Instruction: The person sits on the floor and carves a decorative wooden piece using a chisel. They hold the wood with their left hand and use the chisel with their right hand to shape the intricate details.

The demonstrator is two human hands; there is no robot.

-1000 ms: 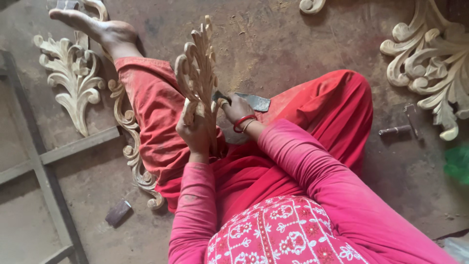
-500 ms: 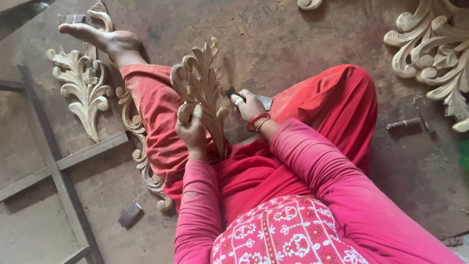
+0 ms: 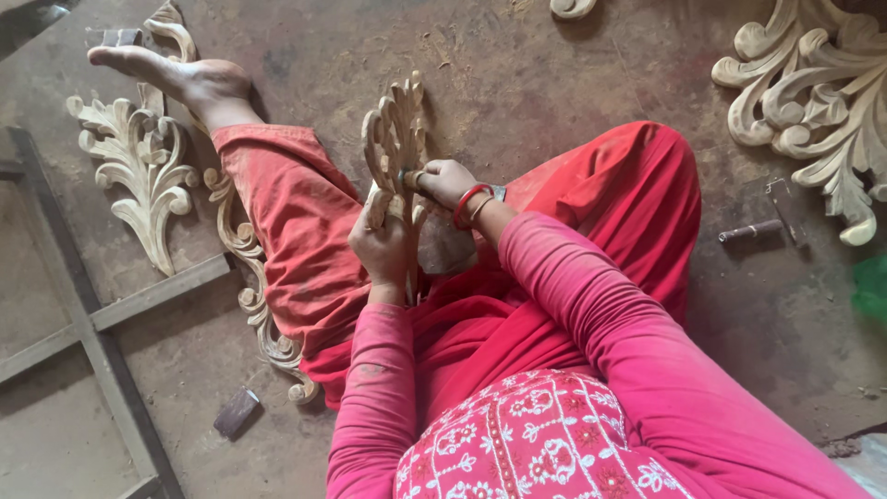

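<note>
Between both hands, fingers closed around it, a carved wooden leaf ornament (image 3: 395, 139) stands upright: left hand (image 3: 383, 245) grips its base, right hand (image 3: 445, 180) presses its edge, apparently smoothing.

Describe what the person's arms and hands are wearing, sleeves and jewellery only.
Both arms are covered by long, close-fitting pink sleeves that end at the wrists, dusty in places. The left hand is bare, with no jewellery visible. The right hand is bare too, but its wrist carries a red bangle with a thinner gold-coloured one beside it. No gloves on either hand.
</note>
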